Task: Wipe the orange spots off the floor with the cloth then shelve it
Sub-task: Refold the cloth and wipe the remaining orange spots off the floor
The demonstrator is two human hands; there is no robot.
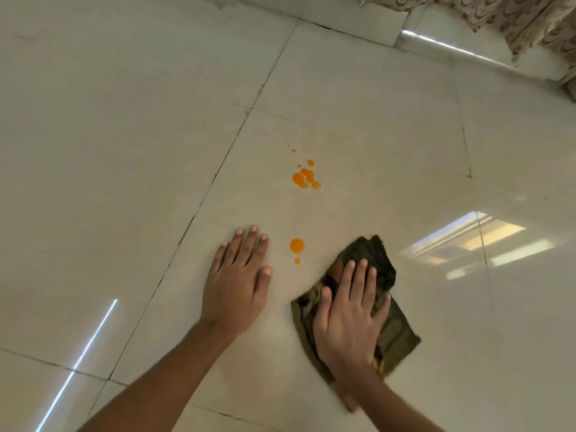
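Observation:
A cluster of orange spots point(304, 177) lies on the pale floor tiles point(124, 151), with a few tiny dots just beyond it. One larger orange spot point(296, 245) and a small one point(297, 261) sit nearer, between my hands. My left hand point(238, 282) rests flat on the floor, fingers spread, holding nothing. My right hand point(350, 316) presses palm-down on a dark olive-green cloth point(396, 335) that lies crumpled on the floor to the right of the nearer spots. The cloth's edges look blurred.
A low pale skirting and wall point(343, 23) run across the far side. A patterned beige curtain point(511, 17) hangs at the top right. Bright window reflections point(477, 241) shine on the glossy tiles at right, and a light streak point(90, 341) at lower left.

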